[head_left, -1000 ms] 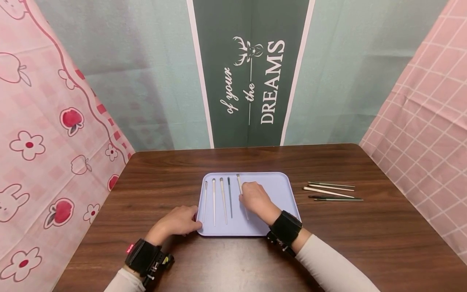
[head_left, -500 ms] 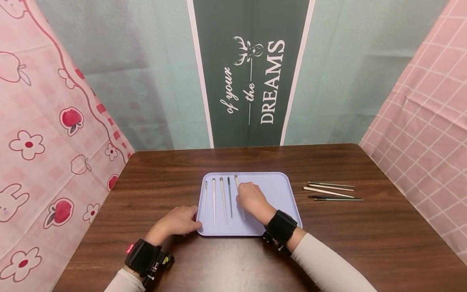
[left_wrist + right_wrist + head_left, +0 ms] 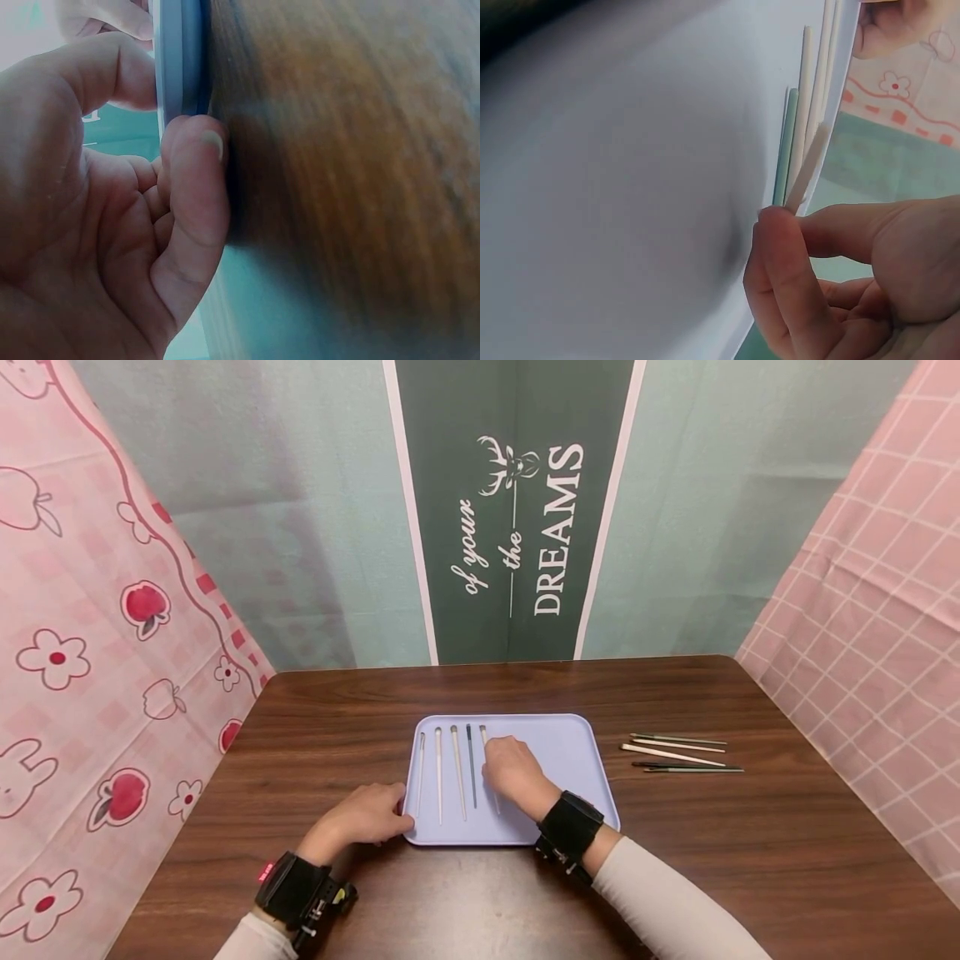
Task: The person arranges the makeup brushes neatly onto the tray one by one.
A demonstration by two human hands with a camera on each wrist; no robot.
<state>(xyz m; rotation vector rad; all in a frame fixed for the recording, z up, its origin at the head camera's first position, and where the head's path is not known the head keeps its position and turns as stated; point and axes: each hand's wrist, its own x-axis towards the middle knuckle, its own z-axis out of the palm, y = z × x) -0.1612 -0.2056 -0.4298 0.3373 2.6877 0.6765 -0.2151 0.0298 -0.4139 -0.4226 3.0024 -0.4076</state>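
Observation:
My right hand (image 3: 516, 770) pinches a slim cream-handled makeup brush (image 3: 483, 732) over the lilac tray (image 3: 562, 768), bristle end toward the back. In the right wrist view, the handle (image 3: 808, 166) sticks out past thumb and fingertips, tilted off the tray surface. To its left lie several brushes in a row, including a dark green-blue brush (image 3: 472, 768) and a cream brush (image 3: 458, 772). My left hand (image 3: 367, 814) grips the tray's near left corner. The left wrist view has the thumb on the rim (image 3: 171, 67) and a finger against its underside.
Several loose brushes (image 3: 675, 752), cream and green, lie on the brown wooden table (image 3: 690, 843) right of the tray. Fabric drapes (image 3: 337, 527) stand behind the table and along both sides.
My right hand has shifted left with the cream brush, bringing it closer to the dark brush and more in line with the row. The left hand has stayed at the corner.

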